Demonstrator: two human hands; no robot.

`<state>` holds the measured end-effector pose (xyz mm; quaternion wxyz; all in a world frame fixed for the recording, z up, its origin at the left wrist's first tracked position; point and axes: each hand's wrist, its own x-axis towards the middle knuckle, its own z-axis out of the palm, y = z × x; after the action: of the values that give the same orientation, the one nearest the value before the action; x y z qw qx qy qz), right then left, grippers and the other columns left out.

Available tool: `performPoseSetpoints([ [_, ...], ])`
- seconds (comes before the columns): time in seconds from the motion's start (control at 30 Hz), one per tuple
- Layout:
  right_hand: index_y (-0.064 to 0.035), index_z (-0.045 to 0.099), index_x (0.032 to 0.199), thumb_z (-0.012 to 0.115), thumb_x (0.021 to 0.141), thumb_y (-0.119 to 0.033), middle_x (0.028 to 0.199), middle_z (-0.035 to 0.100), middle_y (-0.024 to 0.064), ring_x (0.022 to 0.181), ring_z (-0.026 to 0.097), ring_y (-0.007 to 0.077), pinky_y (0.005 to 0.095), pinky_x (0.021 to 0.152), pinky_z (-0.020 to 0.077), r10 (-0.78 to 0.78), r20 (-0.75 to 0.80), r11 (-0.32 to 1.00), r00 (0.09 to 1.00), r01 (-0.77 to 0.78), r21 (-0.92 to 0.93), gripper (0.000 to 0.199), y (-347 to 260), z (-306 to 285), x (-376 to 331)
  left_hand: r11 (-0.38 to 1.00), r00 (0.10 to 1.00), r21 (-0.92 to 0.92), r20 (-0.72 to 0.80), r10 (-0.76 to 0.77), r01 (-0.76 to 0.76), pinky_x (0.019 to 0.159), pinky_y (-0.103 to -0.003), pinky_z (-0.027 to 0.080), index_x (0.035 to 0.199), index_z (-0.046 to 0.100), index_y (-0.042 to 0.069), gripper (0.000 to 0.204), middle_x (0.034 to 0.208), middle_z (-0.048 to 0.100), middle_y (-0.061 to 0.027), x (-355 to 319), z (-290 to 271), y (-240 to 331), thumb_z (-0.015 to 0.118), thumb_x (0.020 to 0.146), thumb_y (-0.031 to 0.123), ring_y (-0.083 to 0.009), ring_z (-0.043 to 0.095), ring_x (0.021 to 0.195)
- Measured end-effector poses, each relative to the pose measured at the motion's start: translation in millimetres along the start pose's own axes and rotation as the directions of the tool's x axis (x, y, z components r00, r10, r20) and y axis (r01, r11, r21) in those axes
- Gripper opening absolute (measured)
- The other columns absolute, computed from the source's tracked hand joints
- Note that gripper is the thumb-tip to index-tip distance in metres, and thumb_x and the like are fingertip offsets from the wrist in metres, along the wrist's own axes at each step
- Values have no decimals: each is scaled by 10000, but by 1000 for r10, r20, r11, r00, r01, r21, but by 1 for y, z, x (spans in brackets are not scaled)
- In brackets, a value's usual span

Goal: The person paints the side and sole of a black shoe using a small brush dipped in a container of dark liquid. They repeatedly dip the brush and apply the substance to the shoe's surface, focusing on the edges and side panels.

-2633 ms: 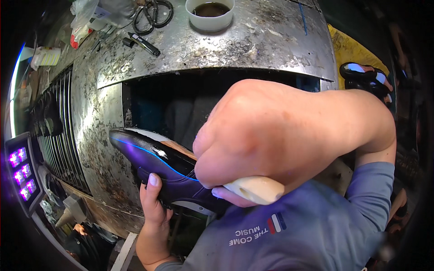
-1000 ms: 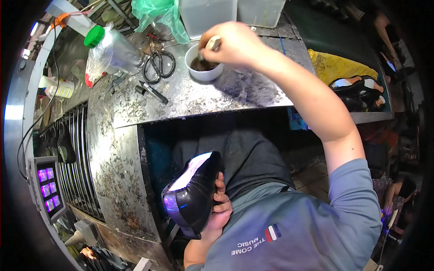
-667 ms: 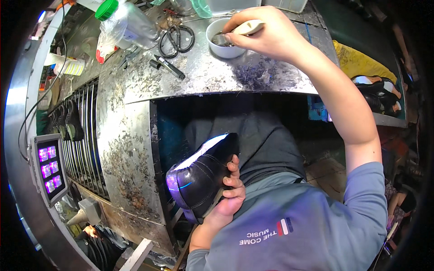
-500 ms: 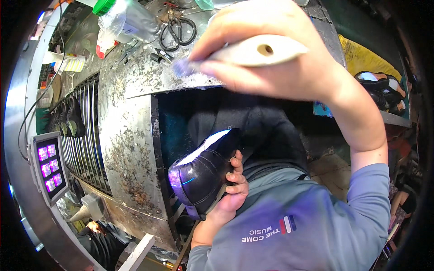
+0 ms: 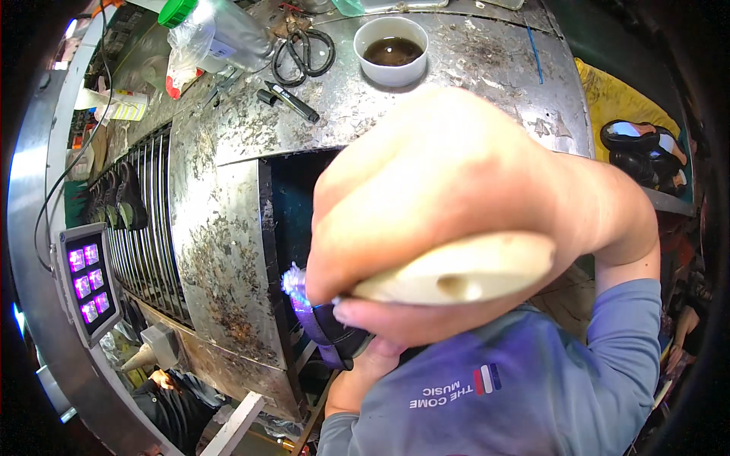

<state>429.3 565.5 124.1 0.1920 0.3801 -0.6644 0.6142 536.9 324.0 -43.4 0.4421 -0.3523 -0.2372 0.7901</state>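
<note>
My right hand (image 5: 449, 182) is closed around a brush with a pale handle (image 5: 411, 280) that has a hole in it. The brush's whitish bristles (image 5: 293, 281) are at the sole edge of a black shoe; contact is hard to tell. My left hand (image 5: 370, 368) holds that black shoe (image 5: 346, 340) low in front of my body, and most of its fingers are hidden. Only part of the shoe and its purple-lit sole edge shows, since my right hand covers the rest. A white bowl (image 5: 392, 74) of dark liquid stands on the worn metal bench (image 5: 220, 228).
Black-handled scissors (image 5: 304, 71), a black marker pen (image 5: 295, 104) and a clear bottle with a green cap (image 5: 239, 45) lie on the bench. A lamp (image 5: 91, 285) glows purple at left. Shoes hang on a barred rack (image 5: 156, 235); more shoes (image 5: 646, 152) sit at right. Another person (image 5: 179, 403) is lower left.
My right hand has brought the brush down from over the bench to the shoe, uncovering the bowl and covering much of the shoe. My left hand still holds the shoe.
</note>
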Motion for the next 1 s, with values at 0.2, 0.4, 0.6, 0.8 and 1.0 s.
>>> performPoseSetpoints([
  [0.2, -46, 693, 859, 729, 824, -61, 738, 634, 94, 646, 644, 309, 386, 538, 506, -47, 83, 999, 995, 48, -3, 53, 2, 5, 0, 999, 998, 4, 40, -47, 47, 554, -320, 602, 1326, 578, 73, 461, 1092, 731, -92, 1, 2, -2, 630, 954, 341, -239, 740, 829],
  [0.4, -45, 683, 847, 723, 821, -58, 726, 626, 93, 642, 636, 309, 388, 536, 500, -3, 120, 1000, 993, 1, 17, 50, 0, 0, 4, 997, 994, 5, 71, -80, 80, 552, -318, 605, 1285, 595, 68, 415, 1061, 733, -93, 1, 1, -3, 614, 966, 333, -239, 740, 811],
  [0.6, -45, 673, 835, 718, 817, -55, 715, 618, 92, 637, 629, 309, 390, 533, 495, 4, 142, 998, 990, -13, 66, 49, 1, -3, 1, 992, 985, 17, 116, -127, 126, 549, -317, 608, 1244, 613, 62, 374, 1030, 734, -94, 2, 1, -5, 597, 977, 324, -240, 739, 792],
  [0.8, -45, 663, 823, 712, 813, -52, 703, 610, 90, 633, 622, 309, 392, 530, 489, -17, 143, 994, 990, 1, 110, 50, 4, 1, -3, 979, 959, 25, 201, -202, 201, 547, -315, 610, 1202, 630, 56, 340, 1000, 736, -95, 6, -2, -8, 581, 989, 316, -241, 738, 773],
  [1.0, -40, 666, 823, 724, 800, -35, 708, 621, 91, 635, 629, 305, 384, 535, 495, 210, 283, 935, 936, -277, 221, 63, -2, 0, -10, 955, 907, 50, 302, -292, 291, 545, -314, 613, 1161, 648, 51, 314, 969, 738, -96, 11, -3, -8, 565, 1000, 308, -242, 737, 755],
])
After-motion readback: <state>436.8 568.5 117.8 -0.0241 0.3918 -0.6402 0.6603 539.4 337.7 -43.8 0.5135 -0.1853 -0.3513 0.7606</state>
